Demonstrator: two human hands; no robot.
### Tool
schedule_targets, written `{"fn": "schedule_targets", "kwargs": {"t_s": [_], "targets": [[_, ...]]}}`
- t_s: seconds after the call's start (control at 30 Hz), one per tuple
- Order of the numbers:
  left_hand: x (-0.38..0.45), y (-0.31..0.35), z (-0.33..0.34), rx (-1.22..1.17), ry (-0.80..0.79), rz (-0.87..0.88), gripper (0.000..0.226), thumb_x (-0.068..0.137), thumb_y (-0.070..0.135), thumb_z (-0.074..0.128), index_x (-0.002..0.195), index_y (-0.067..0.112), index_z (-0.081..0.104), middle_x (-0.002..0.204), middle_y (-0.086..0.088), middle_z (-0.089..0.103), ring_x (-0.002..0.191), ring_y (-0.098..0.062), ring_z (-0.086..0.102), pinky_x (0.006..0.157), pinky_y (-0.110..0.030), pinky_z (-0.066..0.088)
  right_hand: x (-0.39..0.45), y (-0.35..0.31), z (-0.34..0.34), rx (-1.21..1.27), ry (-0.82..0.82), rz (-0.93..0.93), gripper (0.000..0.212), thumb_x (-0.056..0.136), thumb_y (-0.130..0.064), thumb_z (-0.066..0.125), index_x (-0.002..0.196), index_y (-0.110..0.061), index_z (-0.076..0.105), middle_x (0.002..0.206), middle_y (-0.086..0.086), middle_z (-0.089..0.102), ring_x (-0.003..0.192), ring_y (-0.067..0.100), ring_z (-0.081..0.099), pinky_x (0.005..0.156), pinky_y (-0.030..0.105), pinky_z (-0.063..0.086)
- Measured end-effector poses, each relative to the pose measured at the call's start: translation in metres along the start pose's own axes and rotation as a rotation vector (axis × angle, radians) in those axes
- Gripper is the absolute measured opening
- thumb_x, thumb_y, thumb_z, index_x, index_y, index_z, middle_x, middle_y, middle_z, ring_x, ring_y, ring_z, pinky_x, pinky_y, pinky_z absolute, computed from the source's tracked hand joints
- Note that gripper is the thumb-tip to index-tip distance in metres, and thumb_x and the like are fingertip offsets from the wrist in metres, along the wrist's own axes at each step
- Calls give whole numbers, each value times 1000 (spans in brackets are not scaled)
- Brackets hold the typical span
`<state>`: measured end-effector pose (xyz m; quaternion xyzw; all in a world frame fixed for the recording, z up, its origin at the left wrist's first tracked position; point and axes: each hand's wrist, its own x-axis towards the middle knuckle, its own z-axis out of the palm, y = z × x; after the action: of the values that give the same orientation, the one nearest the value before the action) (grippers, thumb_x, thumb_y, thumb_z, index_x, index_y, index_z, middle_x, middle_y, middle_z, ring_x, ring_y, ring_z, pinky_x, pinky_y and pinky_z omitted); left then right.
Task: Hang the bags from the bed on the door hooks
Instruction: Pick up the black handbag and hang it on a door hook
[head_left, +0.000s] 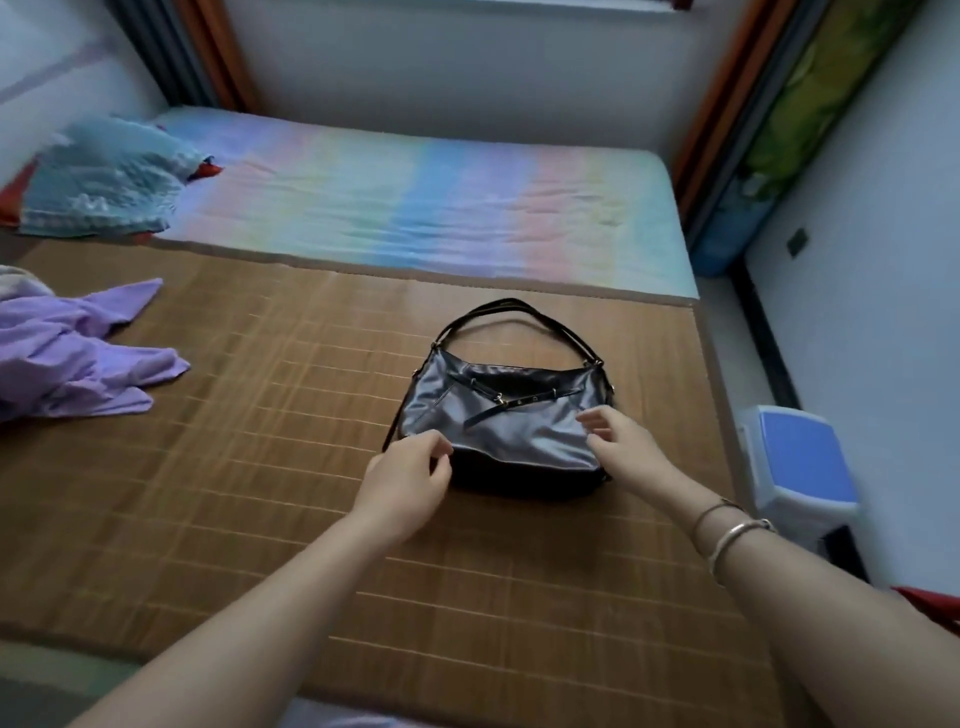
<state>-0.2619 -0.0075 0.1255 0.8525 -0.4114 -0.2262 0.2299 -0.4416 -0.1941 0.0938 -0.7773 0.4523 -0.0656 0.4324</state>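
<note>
Inspection is finding no legible text, label, brand, number or sign: nothing is reading on the bag (519, 431), mat (249, 426), sheet (415, 208) or stool (800, 457).

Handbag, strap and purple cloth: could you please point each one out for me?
handbag (511, 431), head view, front panel.
strap (514, 303), head view, top of loop.
purple cloth (78, 358), head view, middle folds.

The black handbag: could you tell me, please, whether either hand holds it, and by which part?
The left hand pinches the black handbag at its near-left edge; the right hand is at its near-right corner, grip unclear.
</note>
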Motion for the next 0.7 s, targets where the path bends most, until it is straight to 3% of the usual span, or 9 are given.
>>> {"fn": "schedule_targets", "kwargs": {"t_s": [0.1, 0.33, 0.43, 0.57, 0.7], "targets": [[61, 6, 27, -11, -50, -29, 23, 91, 24, 47, 108, 20, 63, 109, 2, 70, 103, -19, 63, 91, -40, 50, 61, 21, -5, 22, -7, 51, 23, 88, -13, 44, 103, -26, 55, 109, 0, 61, 101, 16, 58, 82, 26, 44], [202, -3, 97, -113, -161, -162, 30, 91, 20, 47, 119, 17, 57, 123, -2, 64, 115, -19, 58, 100, -41, 46, 209, 81, 10, -48, -34, 188, 33, 87, -11, 44, 118, -13, 56, 122, 8, 61, 96, 14, 52, 82, 25, 39], [238, -19, 121, -103, -201, -197, 35, 90, 19, 47, 124, 15, 52, 130, -4, 60, 121, -21, 54, 102, -40, 43, 257, 97, 23, -156, -46, 162, 37, 84, -10, 44, 120, -10, 56, 126, 12, 57, 108, 23, 53, 95, 33, 41], [285, -44, 154, -90, -255, -193, 49, 89, 19, 47, 138, 22, 42, 147, -1, 45, 134, -21, 42, 109, -40, 37, 326, 118, 38, -327, 25, 109, 47, 88, -20, 44, 134, -11, 42, 148, 15, 36, 140, 30, 24, 116, 44, 20], [339, -63, 188, 82, -398, -140, 61, 93, 29, 45, 148, 36, 19, 162, 5, 8, 148, -29, 11, 118, -52, 15, 375, 159, 54, -476, -80, 228, 62, 95, -47, 27, 149, -21, 10, 161, 5, -4, 147, 28, -10, 115, 54, -4]]}}
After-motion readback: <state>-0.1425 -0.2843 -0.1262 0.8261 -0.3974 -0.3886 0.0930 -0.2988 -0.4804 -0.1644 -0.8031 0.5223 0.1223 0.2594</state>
